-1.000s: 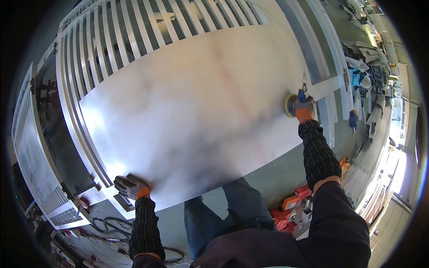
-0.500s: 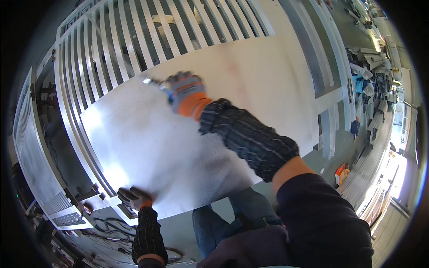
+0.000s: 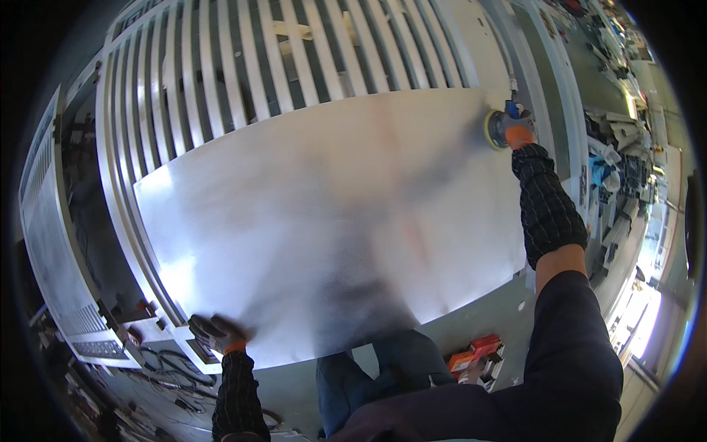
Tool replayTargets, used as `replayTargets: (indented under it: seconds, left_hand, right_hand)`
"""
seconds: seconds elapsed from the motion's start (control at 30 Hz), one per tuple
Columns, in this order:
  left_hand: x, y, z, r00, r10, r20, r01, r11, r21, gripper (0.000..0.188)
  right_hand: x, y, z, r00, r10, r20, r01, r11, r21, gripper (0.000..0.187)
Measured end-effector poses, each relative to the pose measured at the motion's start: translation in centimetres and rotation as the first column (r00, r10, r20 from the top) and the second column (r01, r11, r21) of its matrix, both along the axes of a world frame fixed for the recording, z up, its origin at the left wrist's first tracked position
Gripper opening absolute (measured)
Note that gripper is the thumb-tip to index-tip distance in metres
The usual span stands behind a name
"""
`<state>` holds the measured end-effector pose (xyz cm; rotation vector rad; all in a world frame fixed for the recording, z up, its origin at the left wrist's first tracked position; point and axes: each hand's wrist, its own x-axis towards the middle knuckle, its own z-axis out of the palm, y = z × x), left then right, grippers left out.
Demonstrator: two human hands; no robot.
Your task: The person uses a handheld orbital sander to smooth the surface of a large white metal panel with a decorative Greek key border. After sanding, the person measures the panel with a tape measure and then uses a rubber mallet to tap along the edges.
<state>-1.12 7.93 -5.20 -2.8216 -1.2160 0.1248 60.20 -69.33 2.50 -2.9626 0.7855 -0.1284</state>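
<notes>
A large brushed metal sheet [image 3: 294, 221] lies on a slatted metal frame [image 3: 258, 66]. At its far right corner, my right hand [image 3: 521, 132] is closed round a sander with a blue body and a yellowish round pad [image 3: 492, 130]. The pad is tipped partly on edge, and I cannot tell whether it touches the sheet. Down at the near left corner, my left hand [image 3: 215, 333] rests with fingers stretched out on the sheet's edge and the frame beside it. Both hands wear grey and orange work gloves.
Another framed metal panel [image 3: 62, 258] stands at the left, with dark cables [image 3: 173, 365] on the floor near it. Red and orange boxes [image 3: 475, 357] sit on the floor by my legs. Stacked metal stock and clutter [image 3: 618, 169] line the right side.
My right hand has swept with the sander from the sheet's far left-middle to its far right corner. My left hand stays at the near left corner. The boxes show more fully.
</notes>
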Motion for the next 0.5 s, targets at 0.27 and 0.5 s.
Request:
replayTargets:
  seconds: [0.27, 0.5]
  left_hand:
    - [1.7, -0.5, 3.3, 0.984, -0.076, 0.164, 0.084, 0.995, -0.045, 0.074]
    - [2.8, -0.8, 4.7, 0.993, 0.048, 0.107, -0.03, 0.986, -0.165, 0.081]
  right_hand:
    - [1.2, 18.9, -1.2, 0.979, 0.202, -0.024, -0.199, 0.976, 0.089, 0.063]
    - [-2.1, 40.1, -2.1, 0.906, 0.394, -0.156, -0.401, 0.916, -0.02, 0.09]
